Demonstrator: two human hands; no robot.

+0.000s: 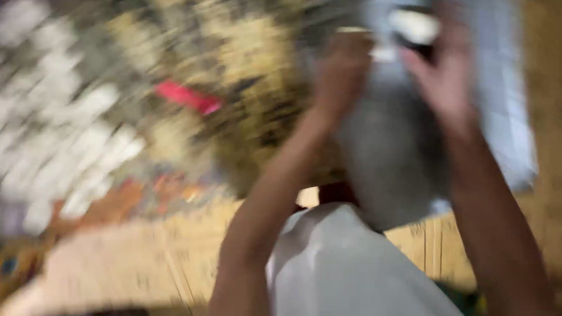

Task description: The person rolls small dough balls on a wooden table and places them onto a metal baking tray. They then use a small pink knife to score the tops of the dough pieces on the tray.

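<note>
The picture is heavily blurred by motion. My left hand (340, 71) and my right hand (446, 72) are both raised at the upper right, gripping a grey cloth or garment (393, 152) that hangs down between my forearms. A small dark and white object (415, 28) shows near my right hand's fingertips; what it is I cannot tell. A white cloth (344, 270) lies over my lap below the grey one.
A patterned yellow and dark mat (251, 82) spreads behind my hands, with a red strip-like thing (188, 97) on it. Several white blurred shapes (55, 138) lie at the left. Pale cardboard or wooden boards (139, 255) run along the lower part.
</note>
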